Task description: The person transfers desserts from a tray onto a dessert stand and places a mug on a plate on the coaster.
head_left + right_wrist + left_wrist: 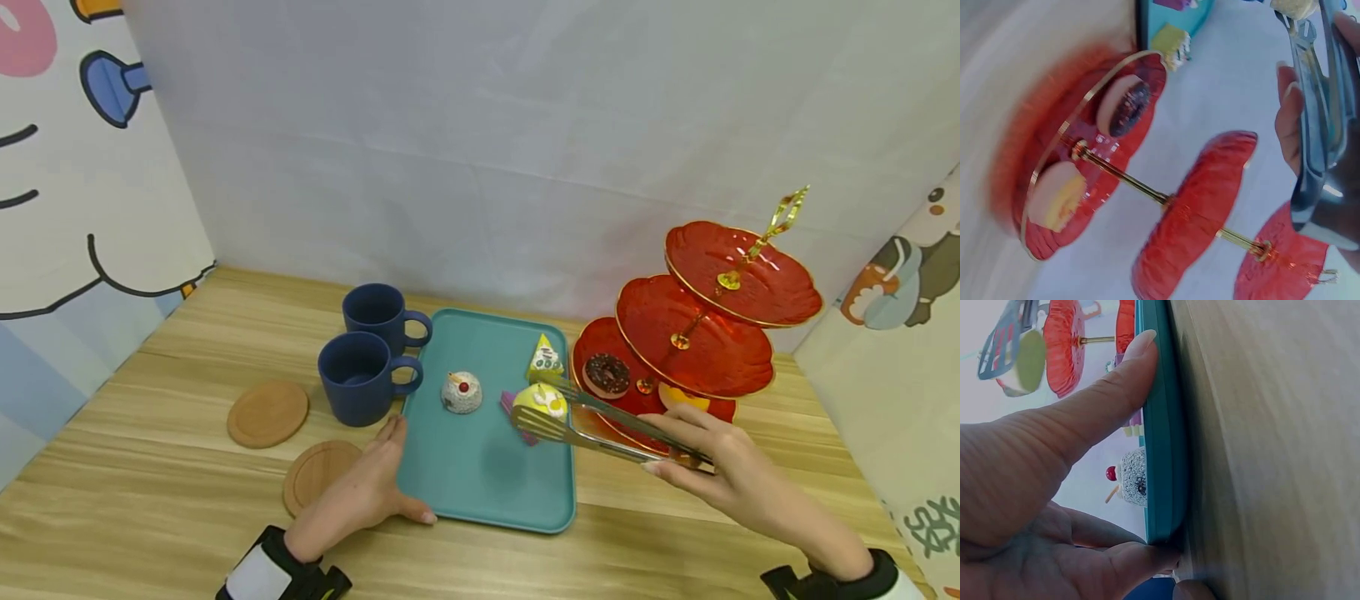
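While the left hand [360,492] lies flat with straight fingers against the tray's [480,475] near corner, the right hand [720,462] squeezes tongs [600,421] that pinch a yellow cake [542,402] just above the tray. A white cake [461,392] sits on the tray, beside two mugs [363,375] and a red stand [697,333].

Bright, even light; soft shadows; wrist views blurred, perhaps from motion.

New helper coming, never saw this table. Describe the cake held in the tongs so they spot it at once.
Find the teal tray left of the red three-tier stand. At its right edge, metal tongs in the right hand clamp the yellow-green cake, the only lifted one.
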The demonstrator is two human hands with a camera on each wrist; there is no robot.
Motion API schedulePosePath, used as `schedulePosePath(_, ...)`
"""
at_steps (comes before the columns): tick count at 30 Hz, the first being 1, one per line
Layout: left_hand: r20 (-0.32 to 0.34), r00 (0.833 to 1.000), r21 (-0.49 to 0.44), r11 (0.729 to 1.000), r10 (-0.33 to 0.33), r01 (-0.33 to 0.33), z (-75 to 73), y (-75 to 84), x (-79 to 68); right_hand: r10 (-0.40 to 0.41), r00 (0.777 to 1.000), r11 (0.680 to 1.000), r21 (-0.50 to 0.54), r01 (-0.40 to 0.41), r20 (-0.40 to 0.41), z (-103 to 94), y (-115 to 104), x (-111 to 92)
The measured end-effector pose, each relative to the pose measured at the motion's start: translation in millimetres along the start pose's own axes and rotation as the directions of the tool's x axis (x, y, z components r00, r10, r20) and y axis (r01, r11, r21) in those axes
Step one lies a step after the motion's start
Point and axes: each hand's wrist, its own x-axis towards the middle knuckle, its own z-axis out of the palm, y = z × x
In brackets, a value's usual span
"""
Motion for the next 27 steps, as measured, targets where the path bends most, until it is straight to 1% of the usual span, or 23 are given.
schedulePosePath(5, 0.000, 1.000, -0.001, 1.000, -0.001, 0.001, 0.0, 0.5, 0.4, 0.002, 1.000, 0.999, -0.040, -0.003, -0.029, -18.9, 0, 4)
schedulePosePath(9, 0.000, 1.000, 0.000, 1.000, -0.001, 0.001, -0.1, 0.6, 0.5, -0.023, 0.995, 0.999, -0.045, 0.018, -0.099, -30.8, 3, 6)
schedulePosePath(12, -0.002, 1.000, -0.001, 1.000, -0.003, 0.003, -0.3, 0.5, 0.3, -0.056, 0.986, 0.995, -0.092, 0.042, -0.158, -38.8, 5, 6)
schedulePosePath(15, -0.004, 1.000, 0.003, 1.000, -0.003, 0.003, -0.5, 0.5, 0.2, -0.031, 0.980, 0.990, -0.141, 0.003, -0.198, -46.4, 5, 6)
schedulePosePath(18, -0.006, 1.000, 0.005, 1.000, 0.002, -0.002, -0.7, 0.4, -0.2, 0.034, 0.974, 0.983, -0.167, -0.074, -0.226, -53.3, 4, 5)
schedulePosePath(19, -0.007, 1.000, 0.004, 1.000, 0.004, -0.004, -0.7, 0.4, -0.4, 0.061, 0.970, 0.981, -0.168, -0.102, -0.236, -55.5, 4, 5)
schedulePosePath(21, -0.009, 1.000, 0.002, 1.000, 0.008, -0.008, -0.6, 0.3, -0.7, 0.085, 0.961, 0.973, -0.184, -0.136, -0.264, -60.0, 4, 4)
schedulePosePath(27, -0.009, 1.000, 0.000, 1.000, 0.015, -0.015, -0.4, 0.6, -1.1, 0.119, 0.929, 0.952, -0.225, -0.207, -0.352, -72.9, 7, 3)
